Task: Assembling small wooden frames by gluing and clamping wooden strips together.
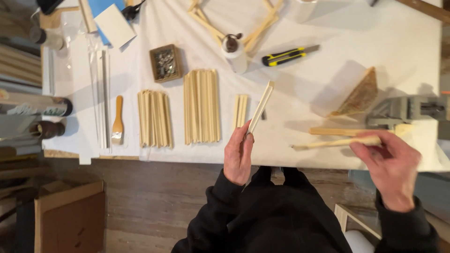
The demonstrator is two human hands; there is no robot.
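The person stands at the near edge of a white-covered table with a thin pale wood strip in each hand. The left hand is closed about the lower end of one wood strip, which rises at a slant away from the body; its upper tip ends just right of the tall bundle of strips, the landmark used here. The right hand, blurred by motion, has its fingers pinched on a second strip lying nearly level, well to the right of that bundle and just above the table's near edge. A third flat piece rests on the table directly beyond it. A shorter bundle lies left of the tall bundle, and a small brush further left. A few short sticks lie just right of it, beside the held strip. Beyond it stand a small box of metal bits, a glue bottle and a yellow-and-black utility knife. A triangular mesh-like piece and a grey clamp or vice sit far right. In my judgement, good handling here calls for a light grip near the ends, since such slender strips would bend or snap under pressure, and for keeping each strip clear of the glue and blade.
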